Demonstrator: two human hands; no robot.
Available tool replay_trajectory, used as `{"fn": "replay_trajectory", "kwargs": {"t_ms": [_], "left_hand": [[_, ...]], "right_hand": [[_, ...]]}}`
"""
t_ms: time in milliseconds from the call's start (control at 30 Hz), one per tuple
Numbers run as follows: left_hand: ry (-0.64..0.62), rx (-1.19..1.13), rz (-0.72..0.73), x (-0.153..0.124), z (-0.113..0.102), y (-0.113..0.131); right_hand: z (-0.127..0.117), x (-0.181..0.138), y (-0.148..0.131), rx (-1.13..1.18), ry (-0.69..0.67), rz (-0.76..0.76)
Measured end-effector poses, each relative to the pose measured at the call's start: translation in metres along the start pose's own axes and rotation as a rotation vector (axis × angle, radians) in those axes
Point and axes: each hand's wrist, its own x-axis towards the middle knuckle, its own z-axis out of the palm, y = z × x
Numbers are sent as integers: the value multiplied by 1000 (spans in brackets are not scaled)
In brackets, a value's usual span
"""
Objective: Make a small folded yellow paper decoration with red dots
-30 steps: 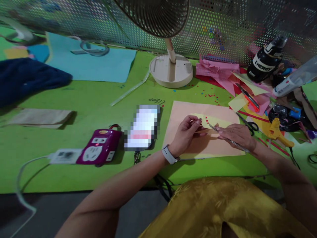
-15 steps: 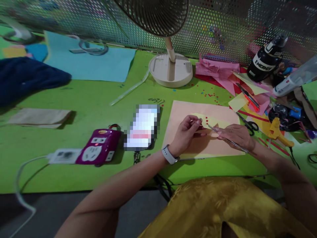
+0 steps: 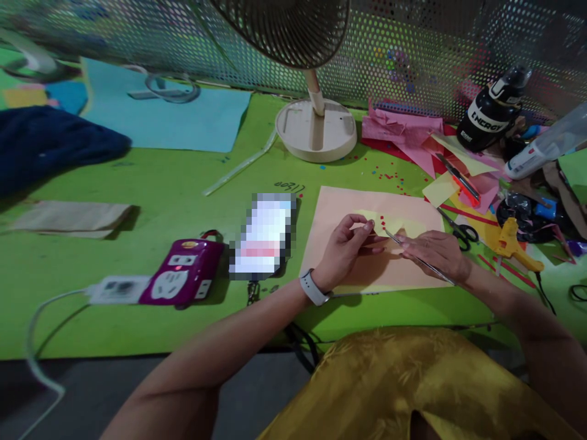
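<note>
Lying near right hand (image 3: 435, 252): scissors (image 3: 457, 228), glue gun (image 3: 510, 239) | near left hand (image 3: 346, 247): phone (image 3: 263, 235)

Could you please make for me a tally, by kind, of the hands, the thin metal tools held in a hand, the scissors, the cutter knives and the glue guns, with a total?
Hands: 2 (left hand, right hand)
Thin metal tool: 1
Scissors: 1 pair
Cutter knife: 1
Glue gun: 1
Total: 6

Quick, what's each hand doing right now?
Left hand: thumb and forefinger pinched together at the yellow paper; can't tell whether they grip anything.
Right hand: closed on a slim metal tool, probably tweezers.
</note>
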Motion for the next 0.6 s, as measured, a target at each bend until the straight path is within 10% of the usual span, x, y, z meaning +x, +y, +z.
{"fn": "replay_trajectory", "kwargs": {"t_ms": [600], "left_hand": [[-17,-20,50,-3,2,-4]], "right_hand": [[1,5,-7,-129,-11,-54]]}}
